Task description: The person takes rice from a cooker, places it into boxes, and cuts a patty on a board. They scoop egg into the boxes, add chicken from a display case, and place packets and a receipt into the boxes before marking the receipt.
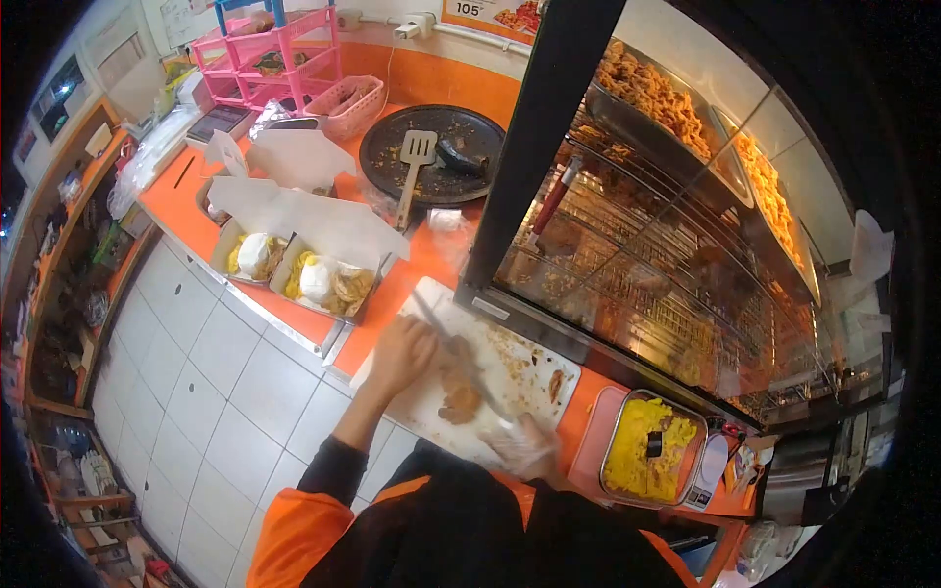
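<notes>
Where the white cutting board (534, 358) lies in front of the person, the right hand (524, 447) is closed around the near end of a knife (481, 386), the handle mostly hidden and blurred. A thin, clear glove seems to cover this hand. The blade runs from it over the board, ahead and to the left, its far end beyond the left hand (407, 351). That left hand is bare, with fingers bent over the board's left part, close beside the blade; whether they press on anything cannot be told.

Between the two hands, brown pieces of meat (458, 400) lie on the board alongside the blade. Crumbs and dark scraps are scattered on the board ahead of the right hand.

Beyond the left hand and off to its left, open boxes (345, 316) stand on the orange counter (400, 286); the two nearest hold yellow food, a rounded white item and brown pieces. Farther ahead of the left hand is a round black pan (382, 167), with a slotted spatula (419, 147) resting across its edge. A pink basket (365, 120) sits past the boxes, near a pink rack (284, 54).

Ahead and to the right of both hands stands a glass cabinet (627, 265) with wire shelves and trays of fried food. To the right of the right hand, a metal tray (697, 451) holds yellow food and a small black object.
</notes>
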A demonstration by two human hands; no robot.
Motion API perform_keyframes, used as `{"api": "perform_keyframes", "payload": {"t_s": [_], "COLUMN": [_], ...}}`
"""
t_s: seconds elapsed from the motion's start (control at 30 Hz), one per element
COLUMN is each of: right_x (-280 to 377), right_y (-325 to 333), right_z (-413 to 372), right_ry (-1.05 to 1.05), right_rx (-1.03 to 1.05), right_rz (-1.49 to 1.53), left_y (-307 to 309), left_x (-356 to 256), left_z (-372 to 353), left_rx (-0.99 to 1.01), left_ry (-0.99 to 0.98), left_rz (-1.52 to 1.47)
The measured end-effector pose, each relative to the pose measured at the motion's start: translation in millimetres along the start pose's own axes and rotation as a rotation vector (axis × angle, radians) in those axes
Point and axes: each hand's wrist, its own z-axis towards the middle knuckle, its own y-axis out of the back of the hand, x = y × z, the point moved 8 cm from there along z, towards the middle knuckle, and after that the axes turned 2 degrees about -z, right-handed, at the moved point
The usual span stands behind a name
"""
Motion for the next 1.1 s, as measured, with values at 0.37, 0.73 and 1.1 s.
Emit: {"api": "perform_keyframes", "payload": {"t_s": [0.37, 0.73, 1.1], "right_x": [10.7, 12.5, -4.1], "right_y": [8.7, 78.5, 67.9], "right_z": [29.9, 45.8, 1.6], "right_ry": [-0.338, -0.238, -0.234], "right_rx": [-0.164, 0.031, 0.275], "right_rz": [0.281, -0.166, -0.268], "left_y": [-29.0, 6.5, 40.5], "left_x": [-16.7, -34.1, -46.8], "left_z": [-9.8, -66.9, 42.3], "left_rx": [0.354, 0.086, -0.031], "left_ry": [0.105, 0.378, 0.026], "left_rz": [0.106, 0.259, 0.013]}}
